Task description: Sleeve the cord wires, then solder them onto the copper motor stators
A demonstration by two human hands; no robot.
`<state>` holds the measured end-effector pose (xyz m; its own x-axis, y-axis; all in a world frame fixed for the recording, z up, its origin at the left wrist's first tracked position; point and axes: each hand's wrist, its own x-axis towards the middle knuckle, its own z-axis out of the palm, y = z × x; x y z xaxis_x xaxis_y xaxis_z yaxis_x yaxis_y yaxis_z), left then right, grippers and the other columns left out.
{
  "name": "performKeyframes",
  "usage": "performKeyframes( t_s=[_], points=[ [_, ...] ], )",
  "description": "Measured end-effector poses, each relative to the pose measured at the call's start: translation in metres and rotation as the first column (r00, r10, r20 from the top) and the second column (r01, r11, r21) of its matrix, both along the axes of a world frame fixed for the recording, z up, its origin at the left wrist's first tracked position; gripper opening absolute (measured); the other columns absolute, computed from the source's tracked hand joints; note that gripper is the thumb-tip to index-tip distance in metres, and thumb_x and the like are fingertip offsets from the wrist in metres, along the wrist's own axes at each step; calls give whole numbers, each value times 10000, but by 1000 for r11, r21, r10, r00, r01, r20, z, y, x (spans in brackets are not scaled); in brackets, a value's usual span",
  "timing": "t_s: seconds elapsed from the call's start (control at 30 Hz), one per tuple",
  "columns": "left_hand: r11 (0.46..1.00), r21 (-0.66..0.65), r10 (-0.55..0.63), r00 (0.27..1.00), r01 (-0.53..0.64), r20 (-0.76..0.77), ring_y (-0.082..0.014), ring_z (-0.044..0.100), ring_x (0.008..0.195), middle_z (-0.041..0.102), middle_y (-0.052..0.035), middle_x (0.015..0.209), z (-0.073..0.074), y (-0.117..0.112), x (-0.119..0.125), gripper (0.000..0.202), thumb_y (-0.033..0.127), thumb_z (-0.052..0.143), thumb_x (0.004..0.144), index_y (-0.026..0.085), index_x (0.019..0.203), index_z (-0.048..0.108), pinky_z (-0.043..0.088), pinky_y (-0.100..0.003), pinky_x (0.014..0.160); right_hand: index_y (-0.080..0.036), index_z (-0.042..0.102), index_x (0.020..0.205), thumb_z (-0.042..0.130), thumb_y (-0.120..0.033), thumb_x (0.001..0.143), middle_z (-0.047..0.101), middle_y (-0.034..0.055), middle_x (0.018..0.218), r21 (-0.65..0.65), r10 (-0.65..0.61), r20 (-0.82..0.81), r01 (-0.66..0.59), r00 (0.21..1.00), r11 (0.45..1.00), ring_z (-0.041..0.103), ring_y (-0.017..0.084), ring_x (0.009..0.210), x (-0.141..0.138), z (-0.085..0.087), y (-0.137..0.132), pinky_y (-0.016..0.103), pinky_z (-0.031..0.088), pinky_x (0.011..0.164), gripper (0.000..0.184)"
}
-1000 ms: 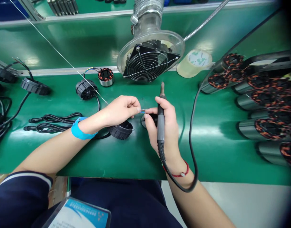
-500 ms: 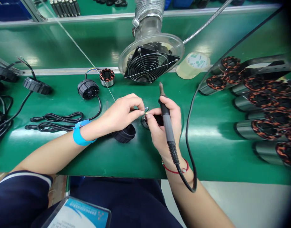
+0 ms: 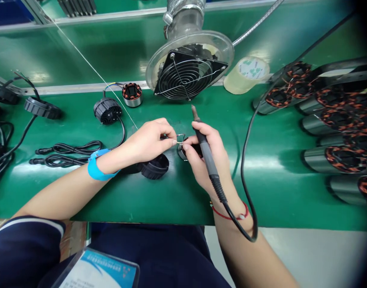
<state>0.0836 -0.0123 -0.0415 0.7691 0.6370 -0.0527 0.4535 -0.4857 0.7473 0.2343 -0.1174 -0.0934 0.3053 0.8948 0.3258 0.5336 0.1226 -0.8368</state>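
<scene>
My left hand (image 3: 152,140) pinches thin wire ends between thumb and forefinger; a strand of solder wire (image 3: 90,66) runs from it up to the far left. My right hand (image 3: 206,156) meets those wire ends with its fingertips and also grips a black soldering iron (image 3: 205,150), tip pointing away from me. Under my right fingers sits a small stator (image 3: 183,151), mostly hidden. A black round housing (image 3: 155,166) with its cable lies below my left hand.
A fume extractor fan (image 3: 188,72) stands right behind my hands. A tape roll (image 3: 246,74) and rows of wound stators (image 3: 330,124) fill the right. On the left lie a black housing (image 3: 107,111), another stator (image 3: 132,94) and coiled black cables (image 3: 66,154).
The soldering iron has tilted, its tip swinging left and its handle lower right. Both hands stay pinched together at the wire ends.
</scene>
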Motion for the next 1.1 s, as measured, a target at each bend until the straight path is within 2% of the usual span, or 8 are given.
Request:
performKeyframes(
  t_s=[0.13, 0.27, 0.4, 0.53, 0.67, 0.9, 1.1],
  points=[
    [1000, 0, 13, 1000, -13, 2, -139, 555, 783, 579, -19, 807, -1, 0, 1, 120, 129, 573, 793, 146, 709, 659, 438, -300, 771, -301, 452, 1306, 606, -212, 841, 672, -7, 917, 11, 2, 39, -2, 999, 1000, 643, 191, 871, -1, 1, 3, 428, 513, 857, 498],
    [999, 15, 32, 999, -32, -3, -134, 557, 767, 582, -14, 795, -3, 0, 3, 127, 119, 568, 779, 147, 694, 658, 447, -294, 743, -295, 499, 1313, 545, -217, 904, 705, 12, 923, 51, -119, 42, 117, 992, 992, 664, 196, 905, -3, 11, -15, 428, 521, 887, 419],
    [999, 43, 30, 1000, -30, -4, -130, 555, 753, 578, -9, 764, -4, 0, 4, 138, 97, 564, 767, 146, 681, 661, 459, -288, 722, -255, 599, 1210, 614, -221, 869, 698, 46, 990, 169, -259, 13, 253, 966, 953, 683, 184, 762, -12, 9, -45, 381, 572, 732, 344],
    [998, 60, 21, 1000, -22, 9, -125, 552, 740, 570, -9, 754, -4, 1, 5, 135, 94, 571, 767, 147, 684, 663, 477, -295, 729, -192, 641, 1044, 723, -267, 778, 670, 25, 798, 273, -396, -3, 382, 918, 883, 666, 172, 585, -20, -6, -68, 310, 546, 521, 288],
    [997, 76, 20, 1000, -21, 13, -127, 556, 738, 568, -9, 751, -4, 0, 4, 134, 96, 576, 772, 152, 677, 653, 489, -312, 746, -170, 633, 977, 733, -279, 774, 637, -9, 680, 239, -350, 3, 339, 937, 910, 653, 158, 513, -22, -8, -72, 280, 529, 466, 250],
    [995, 94, 9, 1000, -12, 27, -130, 561, 739, 581, -11, 754, -6, 2, 4, 132, 128, 580, 780, 158, 667, 641, 507, -327, 754, -172, 634, 971, 742, -262, 772, 664, 2, 714, 220, -317, -6, 311, 948, 925, 677, 169, 540, -24, -5, -70, 290, 550, 475, 244],
    [996, 88, 15, 998, -20, 61, -130, 564, 734, 590, -12, 757, -8, 2, 5, 144, 119, 569, 778, 163, 661, 642, 514, -333, 750, -172, 638, 959, 746, -300, 773, 654, 3, 706, 201, -352, 8, 343, 936, 918, 686, 186, 557, -24, -7, -71, 305, 549, 480, 250]
  ],
)
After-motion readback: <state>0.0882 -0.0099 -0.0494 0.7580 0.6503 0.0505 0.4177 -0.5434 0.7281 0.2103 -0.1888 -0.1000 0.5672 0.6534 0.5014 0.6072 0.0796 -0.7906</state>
